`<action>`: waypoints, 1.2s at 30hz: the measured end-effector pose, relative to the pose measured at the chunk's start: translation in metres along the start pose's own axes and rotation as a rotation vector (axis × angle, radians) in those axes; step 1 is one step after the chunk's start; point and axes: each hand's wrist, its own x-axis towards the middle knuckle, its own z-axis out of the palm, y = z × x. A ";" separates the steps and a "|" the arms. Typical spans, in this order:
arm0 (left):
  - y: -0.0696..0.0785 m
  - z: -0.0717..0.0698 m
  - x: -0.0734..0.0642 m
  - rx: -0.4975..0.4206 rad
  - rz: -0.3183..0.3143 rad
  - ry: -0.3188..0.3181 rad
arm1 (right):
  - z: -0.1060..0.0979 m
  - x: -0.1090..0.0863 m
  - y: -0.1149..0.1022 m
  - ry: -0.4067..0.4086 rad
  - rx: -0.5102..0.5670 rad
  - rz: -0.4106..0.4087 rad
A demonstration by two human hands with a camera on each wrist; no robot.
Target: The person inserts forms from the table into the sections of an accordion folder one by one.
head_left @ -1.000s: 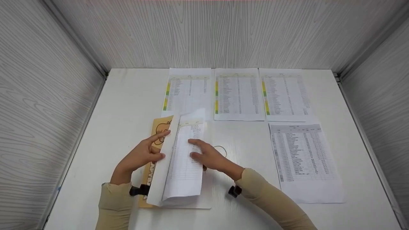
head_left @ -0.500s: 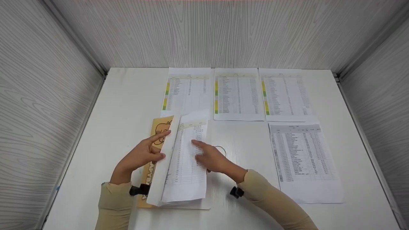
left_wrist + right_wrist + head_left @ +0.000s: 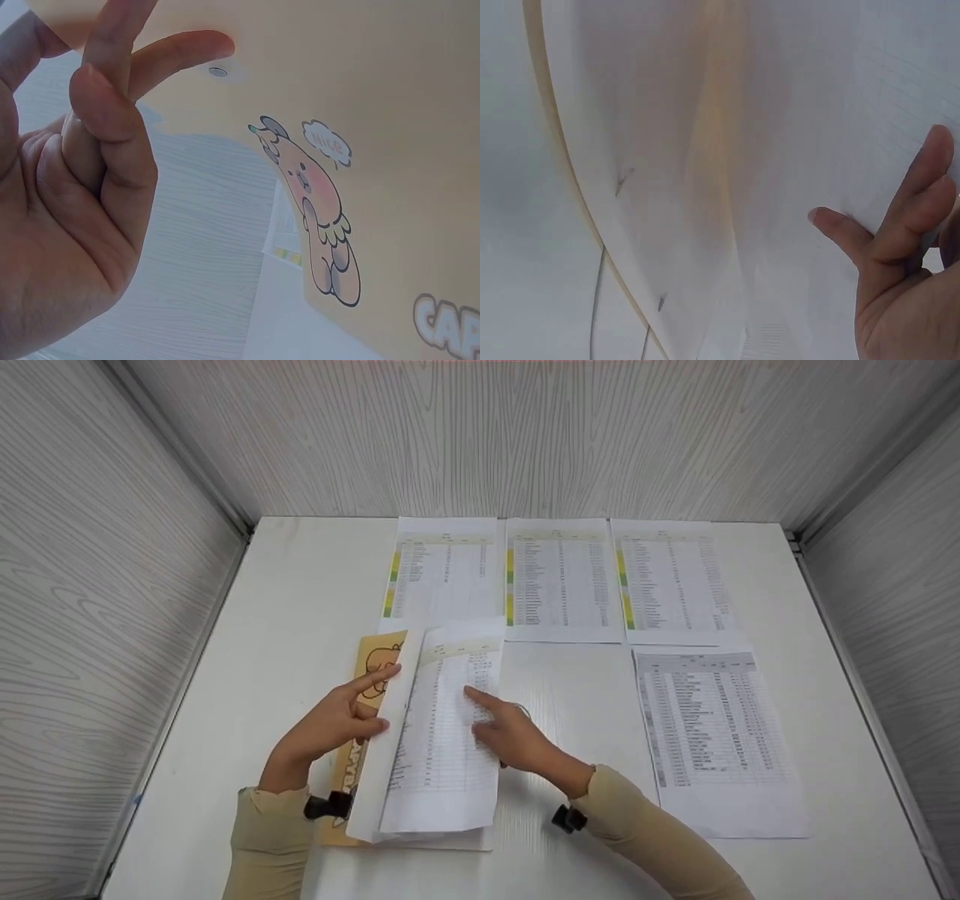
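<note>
An orange folder [image 3: 347, 780] with a cartoon capybara and lettering lies before me, its white-edged cover lifted. My left hand [image 3: 330, 724] grips that cover, index finger and thumb on the white side. In the left wrist view, another finger [image 3: 187, 56] lies along the orange outer face. A printed sheet [image 3: 442, 765] sticks out of the folder to the right. My right hand [image 3: 517, 735] holds this sheet near its right edge, index finger and thumb on top. The remaining fingers are mostly hidden beneath it in the head view.
Along the back lie three printed sheets with yellow-green strips: left [image 3: 446, 600], middle [image 3: 566, 585] and right [image 3: 671, 585]. A grey-headed table sheet [image 3: 720, 735] lies at right. Wood-grain panels [image 3: 480, 442] enclose the white table [image 3: 247, 675]. A thin cord [image 3: 525, 711] curves behind my right hand.
The right hand has drawn the printed sheet rightward and it lies flatter, showing more of its table. The left hand stays on the folder cover.
</note>
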 end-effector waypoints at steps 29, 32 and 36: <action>0.003 -0.001 0.000 -0.029 -0.004 0.000 | 0.005 0.012 0.002 -0.127 0.212 0.033; 0.002 0.000 0.000 -0.011 0.013 0.001 | 0.011 0.014 0.000 -0.120 0.191 0.045; 0.001 0.002 -0.002 -0.010 0.028 0.005 | 0.018 0.016 -0.002 -0.111 0.195 0.056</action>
